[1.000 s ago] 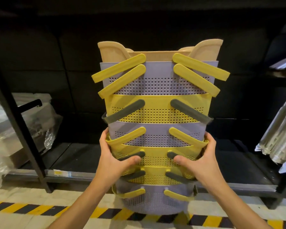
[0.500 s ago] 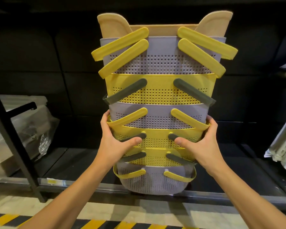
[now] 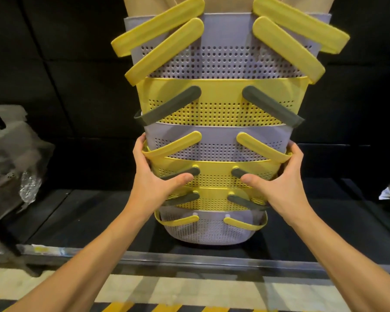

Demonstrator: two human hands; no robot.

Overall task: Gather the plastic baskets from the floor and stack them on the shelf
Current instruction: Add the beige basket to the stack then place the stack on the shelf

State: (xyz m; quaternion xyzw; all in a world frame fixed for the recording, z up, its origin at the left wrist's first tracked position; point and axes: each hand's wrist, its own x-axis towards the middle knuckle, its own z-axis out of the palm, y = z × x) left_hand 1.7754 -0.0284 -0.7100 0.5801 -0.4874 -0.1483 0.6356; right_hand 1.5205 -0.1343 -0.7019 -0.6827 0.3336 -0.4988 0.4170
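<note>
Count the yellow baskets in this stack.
3 in the stack: upper yellow basket midway up, middle yellow basket two layers lower, lower yellow basket directly beneath. Top is cropped; more may be hidden.

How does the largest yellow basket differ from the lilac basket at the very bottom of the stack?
The largest yellow basket has dark grey handles; the bottom lilac basket has yellow handles. The largest yellow basket looks wider, the bottom lilac basket narrower. Both have perforated walls and are nested together.
</note>
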